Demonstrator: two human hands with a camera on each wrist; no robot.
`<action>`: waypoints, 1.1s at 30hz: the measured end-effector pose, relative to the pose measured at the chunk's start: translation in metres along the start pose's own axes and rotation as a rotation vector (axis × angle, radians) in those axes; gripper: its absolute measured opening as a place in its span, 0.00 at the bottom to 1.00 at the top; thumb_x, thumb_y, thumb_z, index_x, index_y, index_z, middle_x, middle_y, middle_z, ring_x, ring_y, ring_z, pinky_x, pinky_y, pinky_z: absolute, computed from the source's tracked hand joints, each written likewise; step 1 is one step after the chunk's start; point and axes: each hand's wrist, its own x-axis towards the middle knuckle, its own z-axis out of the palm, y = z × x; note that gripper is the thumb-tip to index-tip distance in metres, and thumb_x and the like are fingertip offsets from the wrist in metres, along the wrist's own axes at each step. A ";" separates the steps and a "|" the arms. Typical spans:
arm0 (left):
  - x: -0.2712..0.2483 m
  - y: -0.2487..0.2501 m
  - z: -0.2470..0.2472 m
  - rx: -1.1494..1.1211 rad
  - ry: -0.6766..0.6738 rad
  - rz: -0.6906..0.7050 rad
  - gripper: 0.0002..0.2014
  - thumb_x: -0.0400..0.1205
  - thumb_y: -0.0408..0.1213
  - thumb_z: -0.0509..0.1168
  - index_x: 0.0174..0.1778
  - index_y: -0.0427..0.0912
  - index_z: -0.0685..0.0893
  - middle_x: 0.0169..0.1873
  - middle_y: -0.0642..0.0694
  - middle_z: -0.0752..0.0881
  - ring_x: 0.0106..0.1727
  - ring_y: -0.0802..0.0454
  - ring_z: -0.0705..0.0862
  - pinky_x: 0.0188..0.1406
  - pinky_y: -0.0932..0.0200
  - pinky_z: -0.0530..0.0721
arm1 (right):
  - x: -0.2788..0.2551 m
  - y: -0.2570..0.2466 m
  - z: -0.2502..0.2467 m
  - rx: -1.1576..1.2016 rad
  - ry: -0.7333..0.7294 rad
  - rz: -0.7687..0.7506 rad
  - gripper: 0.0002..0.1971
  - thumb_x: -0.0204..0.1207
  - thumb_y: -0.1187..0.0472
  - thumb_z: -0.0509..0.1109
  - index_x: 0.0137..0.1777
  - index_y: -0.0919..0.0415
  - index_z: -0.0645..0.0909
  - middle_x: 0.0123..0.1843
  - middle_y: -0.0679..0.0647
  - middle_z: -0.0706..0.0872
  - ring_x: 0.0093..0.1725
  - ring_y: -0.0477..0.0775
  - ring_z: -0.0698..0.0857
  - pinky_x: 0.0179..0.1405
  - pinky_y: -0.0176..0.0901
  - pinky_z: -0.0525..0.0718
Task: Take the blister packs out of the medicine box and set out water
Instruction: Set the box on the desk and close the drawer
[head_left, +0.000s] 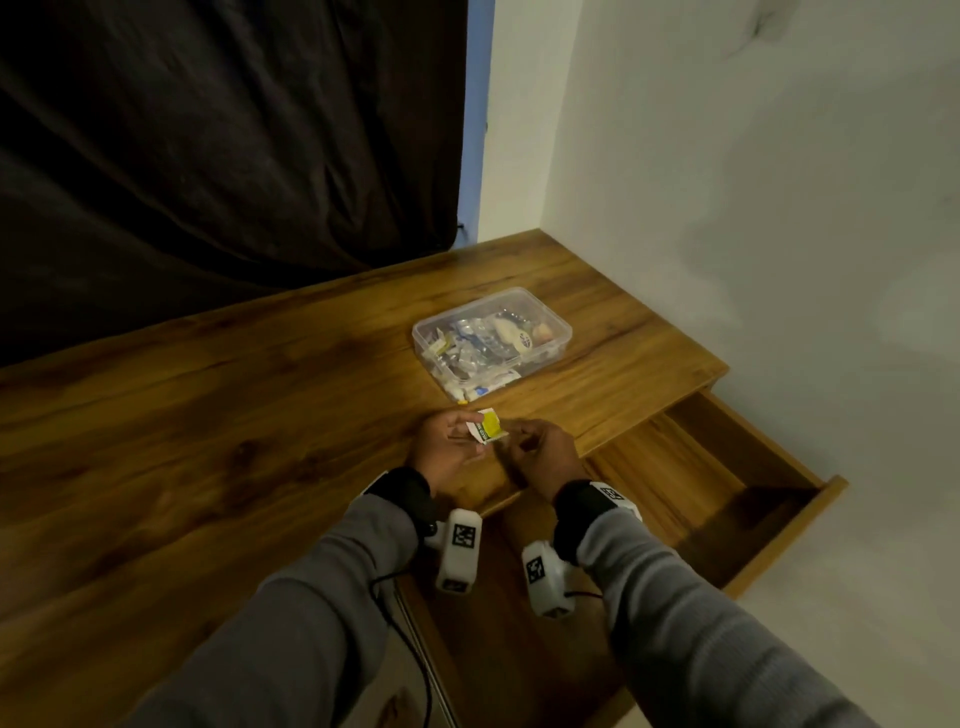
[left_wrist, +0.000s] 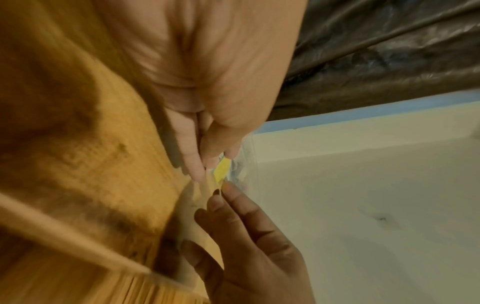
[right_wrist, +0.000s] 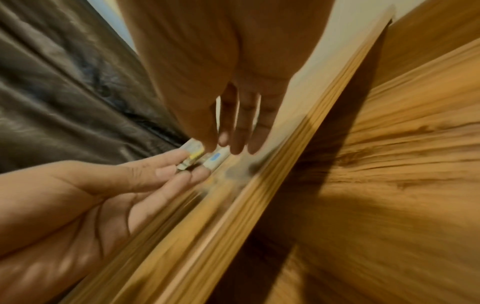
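A clear plastic medicine box (head_left: 550, 325) full of packs stands on the wooden desk (head_left: 208, 415), toward its back right. In front of it my left hand (head_left: 447, 444) pinches a small yellow and white blister pack (head_left: 487, 430) between its fingertips, above the desk. My right hand (head_left: 543, 449) is close beside it, and its thumb and forefinger pinch the pack's right corner. The left wrist view shows the yellow pack (left_wrist: 221, 171) between both hands' fingertips. In the right wrist view the pack (right_wrist: 193, 157) lies against my left fingers (right_wrist: 166, 164).
A few small packs (head_left: 475, 393) lie on the desk just in front of the box. An open, bare drawer (head_left: 701, 478) juts out at the right under my right forearm. A dark curtain (head_left: 208, 156) hangs behind the desk and a pale wall (head_left: 753, 208) is at the right.
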 end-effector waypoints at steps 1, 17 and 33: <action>0.005 0.002 -0.002 0.064 -0.012 0.012 0.22 0.72 0.13 0.67 0.63 0.29 0.79 0.58 0.32 0.84 0.51 0.47 0.85 0.35 0.73 0.86 | 0.002 0.001 -0.001 0.000 -0.038 0.030 0.16 0.76 0.61 0.72 0.64 0.53 0.84 0.52 0.58 0.90 0.46 0.53 0.87 0.46 0.45 0.87; -0.080 -0.040 0.105 0.627 -0.669 0.145 0.09 0.74 0.39 0.73 0.42 0.37 0.85 0.43 0.39 0.89 0.46 0.48 0.86 0.44 0.58 0.82 | -0.127 0.104 -0.115 -0.362 -0.223 0.241 0.12 0.77 0.66 0.69 0.43 0.45 0.81 0.45 0.44 0.85 0.48 0.45 0.85 0.41 0.28 0.80; -0.123 -0.037 0.162 1.020 -0.591 0.265 0.13 0.67 0.39 0.72 0.32 0.48 0.71 0.44 0.40 0.85 0.46 0.40 0.82 0.42 0.52 0.78 | -0.137 0.120 -0.149 -0.388 -0.256 0.150 0.16 0.54 0.61 0.86 0.27 0.51 0.79 0.31 0.48 0.89 0.37 0.47 0.88 0.45 0.54 0.87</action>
